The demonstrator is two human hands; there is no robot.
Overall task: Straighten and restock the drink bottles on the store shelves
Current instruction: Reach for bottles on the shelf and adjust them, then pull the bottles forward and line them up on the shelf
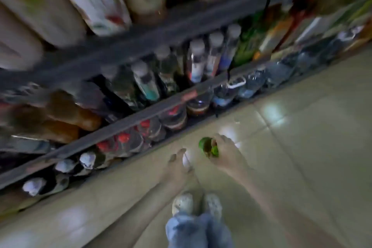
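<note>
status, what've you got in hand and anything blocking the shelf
Right hand gripping a green round-topped bottle, blurred. Left hand alongside, grip unclear. Grey lower shelf ahead, packed with bottles; only pale tile floor between.

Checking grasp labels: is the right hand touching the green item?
Touching. Head view: the right hand has its fingers curled round the green item with no gap, though the frame is blurred.

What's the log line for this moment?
right hand grips green item | left hand: grip unclear, blurred | both low over floor, beside shelves
</note>
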